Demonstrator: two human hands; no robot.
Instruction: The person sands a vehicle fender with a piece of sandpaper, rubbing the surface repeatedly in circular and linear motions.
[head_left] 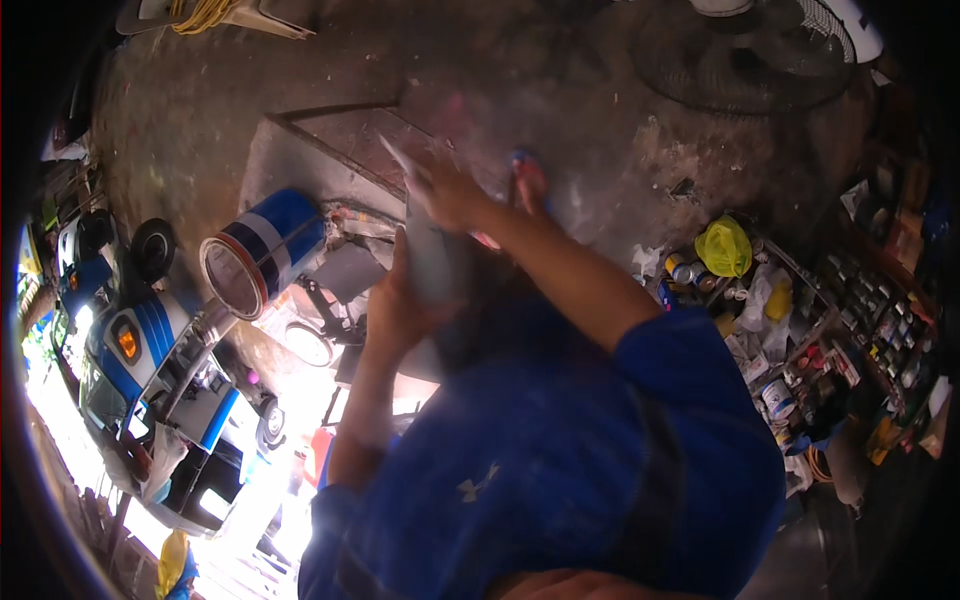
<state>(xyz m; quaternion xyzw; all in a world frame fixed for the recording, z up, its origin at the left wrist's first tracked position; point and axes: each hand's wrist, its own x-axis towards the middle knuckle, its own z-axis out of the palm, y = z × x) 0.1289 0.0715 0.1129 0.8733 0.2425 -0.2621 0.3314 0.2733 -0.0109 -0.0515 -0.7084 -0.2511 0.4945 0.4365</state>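
Note:
A smooth grey panel point(430, 262) lies close in front of my body, its lower part blurred. My left hand point(403, 300) grips its left edge, thumb pointing up along the side. Over the panel's upper end is my right hand point(450, 197), closed around a thin, pale, flat sheet point(400, 162) whose edge juts up to the left. What kind of sheet it is, I cannot make out. Motion smears the right fingers a little.
Left of the panel, a blue-and-white bucket point(270, 250) lies tipped on its side. A blue-and-white vehicle point(135, 345) stands further left. A fan point(745, 60) is at the far right. Cans, a yellow plastic bag point(724, 248) and clutter crowd the right. A sandalled foot point(527, 183) is ahead.

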